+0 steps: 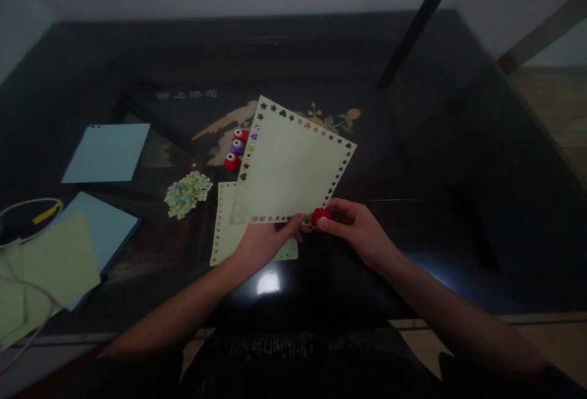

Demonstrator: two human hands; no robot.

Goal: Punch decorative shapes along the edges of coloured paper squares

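A pale green sheet of paper [293,163], with small star, heart and flower shapes cut along its edges, is held tilted above the table. My left hand [263,243] pinches its bottom edge, thumb on top and fingers underneath. At the sheet's lower right corner, my right hand [355,224] is closed around a red craft punch [321,216]. Below lies another pale green sheet with punched edges [224,221], partly covered by the upper sheet and my left hand. Two red punches and a purple punch [237,147] stand beside the upper sheet's left edge.
A heap of small paper cutouts [188,194] lies left of the sheets. Farther left are a light blue sheet [107,153], a blue stack [110,227], green sheets [64,258] and a white cable [43,301]. A dark pole [417,26] rises at the back right of the glossy black table [458,142].
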